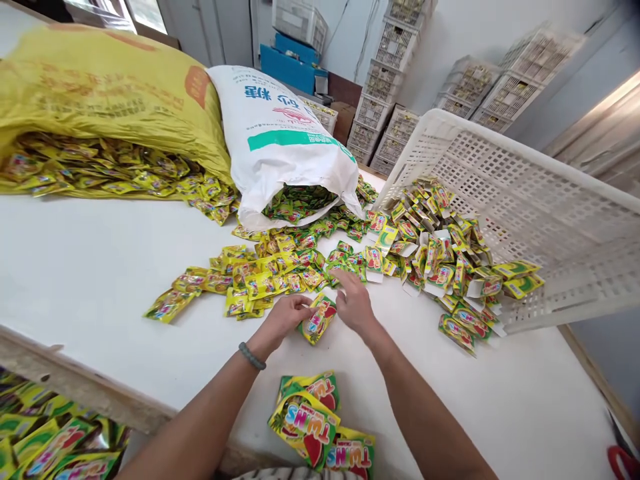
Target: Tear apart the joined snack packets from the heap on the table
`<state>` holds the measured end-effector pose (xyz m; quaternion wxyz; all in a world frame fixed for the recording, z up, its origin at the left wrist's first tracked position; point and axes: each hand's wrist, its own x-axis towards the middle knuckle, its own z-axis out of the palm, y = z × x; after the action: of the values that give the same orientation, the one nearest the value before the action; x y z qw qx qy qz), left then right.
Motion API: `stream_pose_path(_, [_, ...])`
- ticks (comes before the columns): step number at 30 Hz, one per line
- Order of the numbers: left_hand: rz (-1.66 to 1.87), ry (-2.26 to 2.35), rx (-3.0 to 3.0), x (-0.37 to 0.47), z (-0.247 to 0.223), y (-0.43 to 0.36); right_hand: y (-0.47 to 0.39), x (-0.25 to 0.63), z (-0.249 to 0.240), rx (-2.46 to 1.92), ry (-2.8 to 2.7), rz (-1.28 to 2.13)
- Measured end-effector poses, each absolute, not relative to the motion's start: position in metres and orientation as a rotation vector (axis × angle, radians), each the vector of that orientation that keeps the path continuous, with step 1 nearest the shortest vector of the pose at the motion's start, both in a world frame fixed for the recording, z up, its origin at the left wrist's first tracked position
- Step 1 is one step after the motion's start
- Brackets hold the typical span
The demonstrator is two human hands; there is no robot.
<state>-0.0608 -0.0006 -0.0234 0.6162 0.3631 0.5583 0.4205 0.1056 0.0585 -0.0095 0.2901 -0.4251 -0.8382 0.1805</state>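
My left hand (pixel 285 321), with a grey-green band at the wrist, pinches the side of a small yellow-green candy box (pixel 319 320) marked "TWINS". The box rests tilted on the white table, its white top flap raised. Beside that flap is my right hand (pixel 356 303), thumb and index finger apart, the index tip reaching the green candy sachets (pixel 345 257). Yellow candy sachets (pixel 260 283), some in joined strips, lie left of the green ones. Larger "TWINS" packs (pixel 305 423) lie overlapping near my body.
A yellow sack (pixel 110 87) and a white sack (pixel 285 127) spill sachets onto the table (pixel 100 267). At right a tipped white crate (pixel 525 193) pours out small boxes (pixel 440 253). Red-handled scissors (pixel 623 460) lie lower right. Stacked crates (pixel 385 80) stand behind.
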Motion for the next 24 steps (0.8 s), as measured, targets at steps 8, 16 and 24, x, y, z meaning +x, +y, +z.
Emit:
stream_pose_path(8, [1.048, 1.377, 0.662, -0.071, -0.019, -0.004, 0.107, 0.115, -0.017, -1.421, -2.611, 0.075])
stream_pose_path(16, [1.037, 1.552, 0.753, -0.078, -0.024, -0.004, 0.100, 0.124, -0.019, -1.627, -2.373, 0.016])
stream_pose_path(24, [0.898, 1.638, 0.792, -0.084, -0.023, -0.005, 0.091, 0.055, -0.014, -1.886, -2.171, 0.194])
